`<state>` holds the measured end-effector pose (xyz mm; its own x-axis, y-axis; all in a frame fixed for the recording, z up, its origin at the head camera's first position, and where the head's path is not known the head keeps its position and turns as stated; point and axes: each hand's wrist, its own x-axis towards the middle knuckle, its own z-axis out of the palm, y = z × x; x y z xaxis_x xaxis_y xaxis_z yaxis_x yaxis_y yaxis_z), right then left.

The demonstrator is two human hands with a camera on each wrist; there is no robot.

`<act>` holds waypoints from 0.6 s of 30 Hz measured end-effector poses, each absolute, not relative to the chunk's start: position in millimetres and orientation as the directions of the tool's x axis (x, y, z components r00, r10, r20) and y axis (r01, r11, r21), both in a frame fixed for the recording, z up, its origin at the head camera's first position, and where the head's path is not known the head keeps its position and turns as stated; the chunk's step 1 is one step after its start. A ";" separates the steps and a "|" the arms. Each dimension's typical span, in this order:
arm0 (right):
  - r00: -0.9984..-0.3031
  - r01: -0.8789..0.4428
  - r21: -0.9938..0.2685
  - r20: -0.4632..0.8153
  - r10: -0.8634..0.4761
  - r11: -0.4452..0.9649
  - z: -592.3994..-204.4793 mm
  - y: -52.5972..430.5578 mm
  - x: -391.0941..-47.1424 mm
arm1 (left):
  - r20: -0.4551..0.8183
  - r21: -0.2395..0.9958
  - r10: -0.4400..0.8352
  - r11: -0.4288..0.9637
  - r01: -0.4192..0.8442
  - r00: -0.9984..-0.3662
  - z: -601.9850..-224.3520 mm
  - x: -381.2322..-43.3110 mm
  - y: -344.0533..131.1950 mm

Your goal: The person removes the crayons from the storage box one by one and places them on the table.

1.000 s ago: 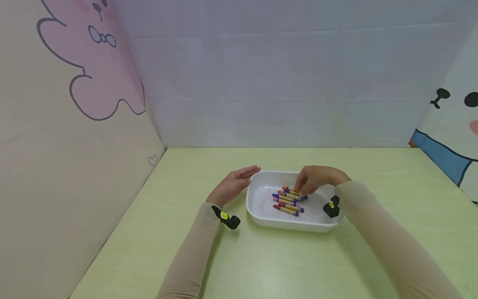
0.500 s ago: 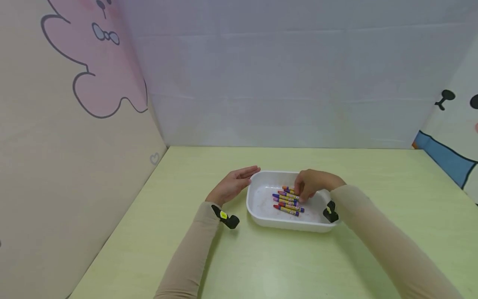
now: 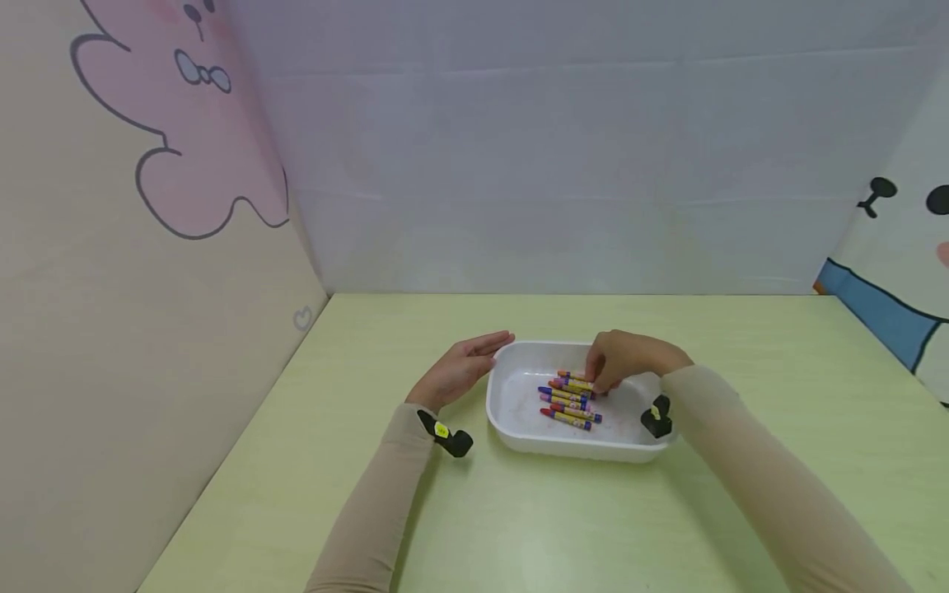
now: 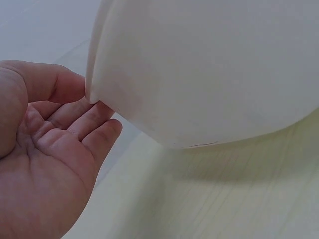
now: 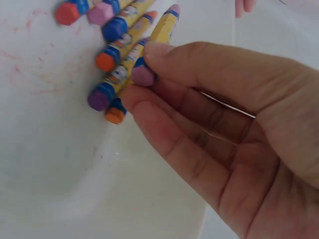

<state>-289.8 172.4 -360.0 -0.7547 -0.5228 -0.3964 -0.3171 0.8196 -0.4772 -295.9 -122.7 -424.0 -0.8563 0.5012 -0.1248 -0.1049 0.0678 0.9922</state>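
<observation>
A white tray [image 3: 630, 449] holds several crayons in yellow wrappers, lying side by side. My right hand [image 3: 630, 352] reaches into it and pinches a light-purple crayon [image 5: 164, 30] between thumb and fingertips, just above the others. Close to that grip lie a dark-purple crayon [image 5: 98, 99] and an orange crayon [image 5: 105, 61]. A red crayon [image 3: 567, 418] is at the near end of the row. My left hand [image 3: 455, 372] touches the tray's left end with fingers mostly straight; in the left wrist view the tray wall [image 4: 199, 74] hides some fingertips.
The tray stands on a pale yellow-green table [image 3: 474, 527]. Behind it rises a white sheet [image 3: 549, 165], and printed panels with cartoon animals border both sides. A black wrist camera [image 3: 454, 441] sits at each cuff.
My right hand has taken up a light-purple crayon from the far part of the row and shifted it slightly left over the others. The left hand and the tray stay put.
</observation>
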 end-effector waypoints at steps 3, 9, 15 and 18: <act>-0.759 -0.331 -0.495 -0.366 -0.538 0.804 -353.9 180.2 -290.8 | -0.119 0.993 0.500 0.060 -0.103 -0.858 -425.4 -296.2 -122.8; -0.766 -0.370 -0.527 -0.294 -0.572 0.766 -339.7 197.6 -290.1 | -0.108 0.993 0.500 0.019 -0.114 -0.859 -427.3 -297.0 -123.8; -0.806 -0.340 -0.568 -0.235 -0.544 0.749 -324.5 220.5 -287.0 | -0.105 0.994 0.497 0.023 -0.108 -0.861 -427.2 -297.0 -124.7; -0.839 -0.308 -0.577 -0.209 -0.502 0.756 -320.1 234.5 -284.4 | -0.104 0.994 0.505 0.023 -0.107 -0.857 -428.2 -297.1 -126.3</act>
<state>-284.4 234.5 -320.1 -0.8391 -0.5021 -0.2092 -0.3083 0.7560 -0.5774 -297.1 -126.3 -428.2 -0.8568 0.5050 -0.1038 -0.1068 0.0231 0.9940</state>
